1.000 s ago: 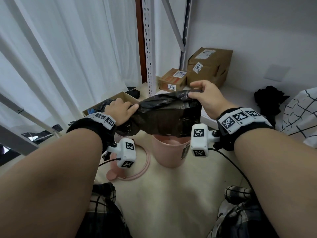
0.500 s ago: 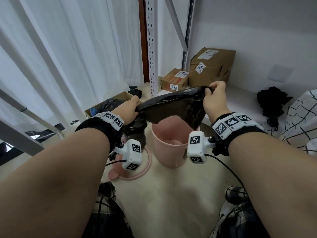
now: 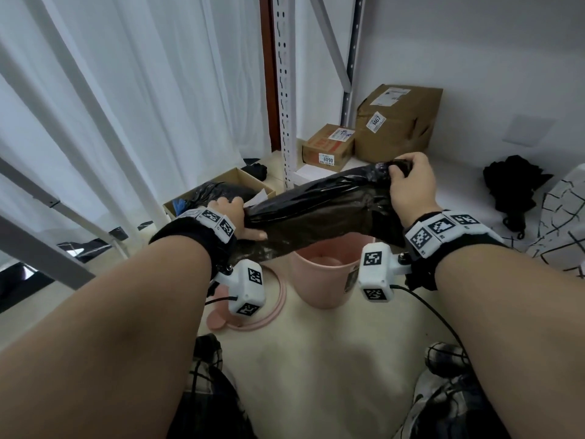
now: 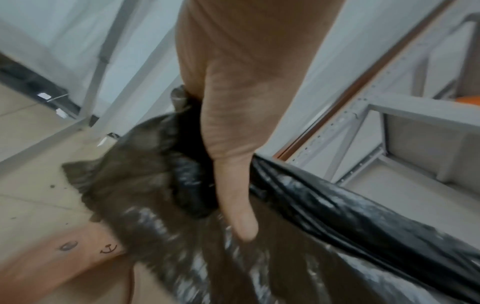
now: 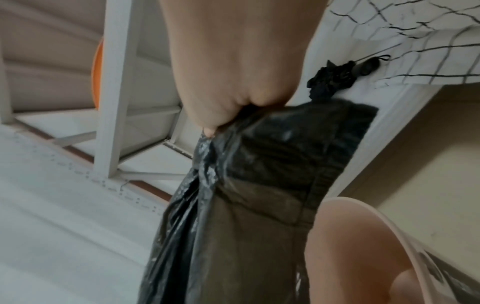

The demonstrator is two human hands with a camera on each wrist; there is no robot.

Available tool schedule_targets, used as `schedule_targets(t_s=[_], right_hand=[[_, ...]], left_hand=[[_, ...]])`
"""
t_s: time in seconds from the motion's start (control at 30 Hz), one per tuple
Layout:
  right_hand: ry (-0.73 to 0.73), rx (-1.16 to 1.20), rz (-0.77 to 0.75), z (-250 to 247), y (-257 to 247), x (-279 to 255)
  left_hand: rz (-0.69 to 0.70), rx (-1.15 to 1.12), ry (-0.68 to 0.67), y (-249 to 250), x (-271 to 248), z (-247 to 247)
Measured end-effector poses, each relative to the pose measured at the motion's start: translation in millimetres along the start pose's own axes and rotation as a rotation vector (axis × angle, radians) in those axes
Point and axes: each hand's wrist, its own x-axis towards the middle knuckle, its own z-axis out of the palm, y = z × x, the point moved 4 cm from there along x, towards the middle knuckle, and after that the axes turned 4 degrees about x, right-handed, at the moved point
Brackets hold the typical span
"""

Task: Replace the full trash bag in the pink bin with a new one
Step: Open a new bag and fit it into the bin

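From the head view, the left hand point(image 3: 235, 217) and the right hand point(image 3: 408, 182) each clutch one end of a thin black plastic trash bag point(image 3: 319, 213), stretched between them above the round pink plastic bin point(image 3: 319, 280) on the floor. A pink ring-shaped lid point(image 3: 250, 318) lies beside the bin.

In the left wrist view, the fingers curl round bunched bag plastic point(image 4: 187, 185), thumb laid along it.

In the right wrist view, the fist pinches the bag's gathered edge point(image 5: 246, 164), the bin rim point(image 5: 389, 222) below it.
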Motion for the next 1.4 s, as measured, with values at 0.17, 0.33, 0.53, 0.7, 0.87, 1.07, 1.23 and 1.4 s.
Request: schedule_targets(t_s=[0.17,0.33,0.53,0.7,0.87,1.07,1.23,1.4], right_hand=[[-0.325,0.082,-0.120,25,-34,-7],[-0.607,0.228,-0.221,39,-82,-20],[-0.645,-0.239,-0.157,32,-76,-14],[-0.510,-0.006,0.059,22,-68,-25],[-0.499,0.248,0.097,27,-89,-37],[-0.597,0.254,0.104,31,-92,-42],[-0.461,0.060,-0.033,22,-78,-31],[-0.708,0.398,0.017,23,-80,-41]], left_hand=[[0.229,-0.277,0.199,27,4,-28],[0.479,-1.001,0.084,65,-14,-72],[0.481,-0.853,0.372,67,-32,-90],[0.438,-0.534,0.577,71,-44,-94],[0.384,-0.492,0.601,83,-49,-102],[0.501,-0.552,0.379,95,-47,-96],[0.513,-1.069,0.126,86,-48,-88],[0.586,-1.066,0.019,83,-50,-90]])
